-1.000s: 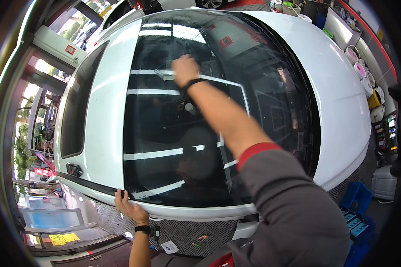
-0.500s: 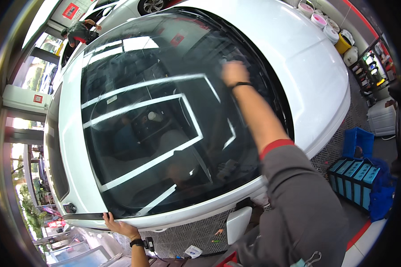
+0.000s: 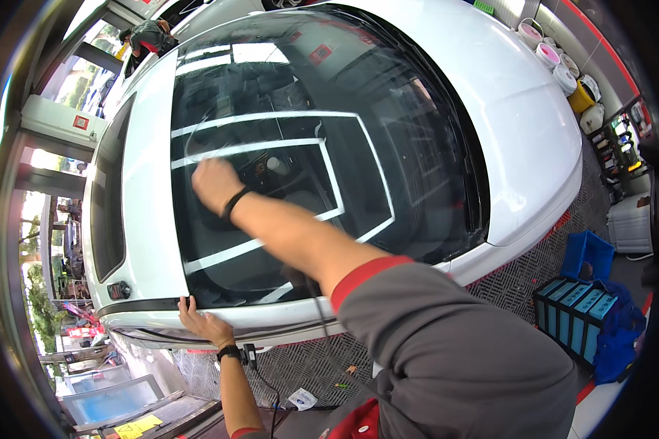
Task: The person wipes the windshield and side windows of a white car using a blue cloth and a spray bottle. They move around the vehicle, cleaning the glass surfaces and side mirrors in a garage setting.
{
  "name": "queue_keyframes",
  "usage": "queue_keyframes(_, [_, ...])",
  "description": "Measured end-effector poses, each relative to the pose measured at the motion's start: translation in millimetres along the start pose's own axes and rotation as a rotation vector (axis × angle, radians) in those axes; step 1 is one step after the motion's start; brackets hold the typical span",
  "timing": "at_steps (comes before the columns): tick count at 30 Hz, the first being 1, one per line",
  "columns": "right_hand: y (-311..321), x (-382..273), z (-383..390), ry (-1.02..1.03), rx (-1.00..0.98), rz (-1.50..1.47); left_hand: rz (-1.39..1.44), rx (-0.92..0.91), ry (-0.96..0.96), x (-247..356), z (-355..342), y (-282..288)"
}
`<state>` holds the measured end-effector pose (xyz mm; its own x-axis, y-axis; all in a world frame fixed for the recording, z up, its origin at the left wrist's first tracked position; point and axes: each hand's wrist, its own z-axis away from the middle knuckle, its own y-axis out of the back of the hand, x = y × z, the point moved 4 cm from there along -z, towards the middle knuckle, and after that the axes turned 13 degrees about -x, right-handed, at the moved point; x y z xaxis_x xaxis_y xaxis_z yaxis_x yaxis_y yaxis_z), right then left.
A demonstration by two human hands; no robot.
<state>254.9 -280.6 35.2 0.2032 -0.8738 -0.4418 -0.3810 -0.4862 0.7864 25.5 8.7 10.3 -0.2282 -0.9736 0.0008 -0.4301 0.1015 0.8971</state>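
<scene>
Left hand (image 3: 203,323) is gripping the white car's edge (image 3: 271,322), right hand (image 3: 214,183) pressed on the windshield (image 3: 307,168), can't tell what it's holding.

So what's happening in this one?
A person leans over a white car. The right hand is pressed flat on the dark windshield, as if wiping it; whether it holds a cloth can't be seen. The left hand grips the roof edge for support. Blue crates sit on the floor nearby.
</scene>
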Motion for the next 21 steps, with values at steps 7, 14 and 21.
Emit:
queue_keyframes(7, [10.7,36.9,93.6,0.158,0.094,-0.019,-0.026,0.005,-0.039,-6.1,-0.4,-6.5])
queue_keyframes(14, [116.6,435.9,306.9,-0.924,-0.020,0.064,0.036,0.047,-0.073,-5.2,-0.7,-6.4])
queue_keyframes(21, [104.7,343.8,275.4,-0.825,0.004,-0.042,-0.013,0.013,-0.036,1.2,1.2,-5.7])
